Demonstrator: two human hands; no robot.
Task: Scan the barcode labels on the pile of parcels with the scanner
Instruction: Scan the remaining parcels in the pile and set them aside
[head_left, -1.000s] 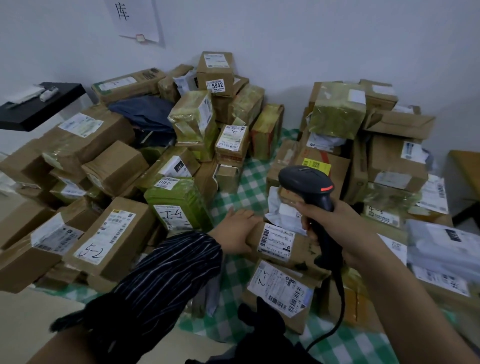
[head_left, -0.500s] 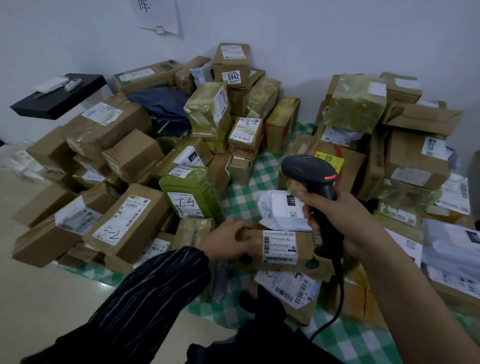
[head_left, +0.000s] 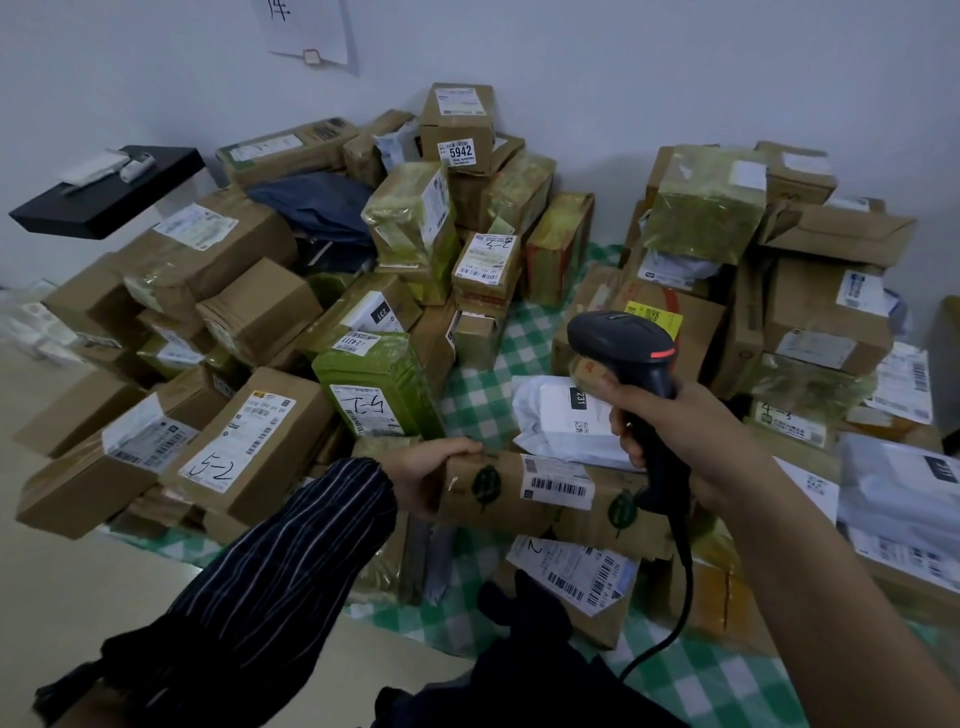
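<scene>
Two hands work in front of the pile of parcels (head_left: 223, 244), which lies on a green and white checked cloth (head_left: 485, 400) against a white wall. The left hand (head_left: 418, 478), coming out of a dark striped sleeve (head_left: 291, 561), grips the left end of a long brown parcel (head_left: 493, 499). Its fingers curl over the top edge, and the parcel stretches from the hand toward 3 o'clock. The white barcode label (head_left: 558, 486) sits near the middle of this parcel and faces the camera. It is at 3 o'clock from the left hand and at 8 o'clock from the right hand (head_left: 696, 441).

The right hand is closed around the handle of the black scanner (head_left: 621, 345). The scanner head stands at 11 o'clock from this hand, apart from the label and above it. Whether it aims at the label, I cannot tell. A black cable (head_left: 680, 587) hangs from the handle toward 6 o'clock and crosses the right end of the brown parcel.

Just behind the brown parcel, at 12 o'clock from the label, lies a white plastic bag (head_left: 561, 415) marked 231. A green box (head_left: 374, 384) stands at 11 o'clock from the left hand, and a brown box marked 5-2 (head_left: 249, 441) is at 9 o'clock. At 6 o'clock from the label lies a lower parcel (head_left: 571, 577) with a large white label. A box numbered 5942 (head_left: 457, 130) tops the pile.
</scene>
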